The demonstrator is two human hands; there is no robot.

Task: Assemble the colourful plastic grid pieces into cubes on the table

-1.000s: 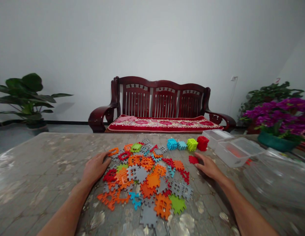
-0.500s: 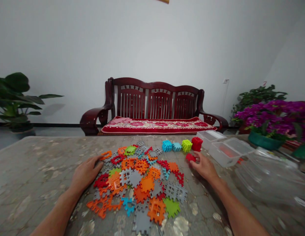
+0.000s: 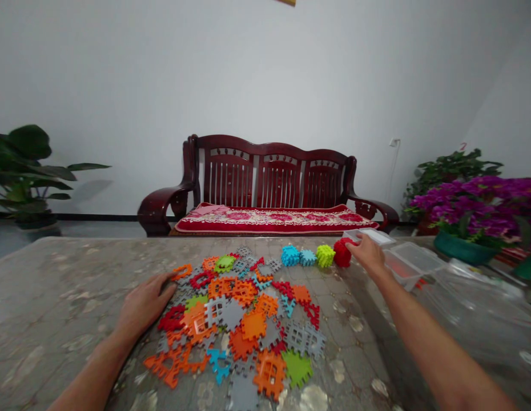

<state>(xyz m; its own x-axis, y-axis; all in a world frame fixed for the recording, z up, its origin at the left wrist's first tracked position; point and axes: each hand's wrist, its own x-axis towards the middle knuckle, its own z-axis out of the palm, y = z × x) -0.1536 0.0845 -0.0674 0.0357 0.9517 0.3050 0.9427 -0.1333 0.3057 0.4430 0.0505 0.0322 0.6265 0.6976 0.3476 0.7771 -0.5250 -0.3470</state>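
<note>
My left hand (image 3: pixel 148 299) lies on the table at the left of the pile, fingers stretched out, its fingertips by an orange open-frame tile (image 3: pixel 182 272). My right hand (image 3: pixel 368 254) is at the red stack of interlocking tiles (image 3: pixel 342 254), fingers closed on red tile pieces at its top right. How many red pieces are between the fingers is hidden. To its left stand a lime stack (image 3: pixel 325 256), a pale blue stack (image 3: pixel 308 257) and a blue stack (image 3: pixel 290 256). A loose pile of notched plastic tiles (image 3: pixel 253 325) in orange, grey, red, green and blue spreads before me.
Clear plastic boxes (image 3: pixel 413 260) stand at the right, one with orange-red pieces inside, partly behind my right arm. Beside them is clear plastic packaging (image 3: pixel 475 308). Purple flowers in a green pot (image 3: pixel 465 246) stand at the far right. A wooden bench (image 3: pixel 276 171) is beyond the table.
My right hand has moved forward and right, carrying the red piece from the table in front of the stacks to the red stack. The left hand has stayed nearly in place.
</note>
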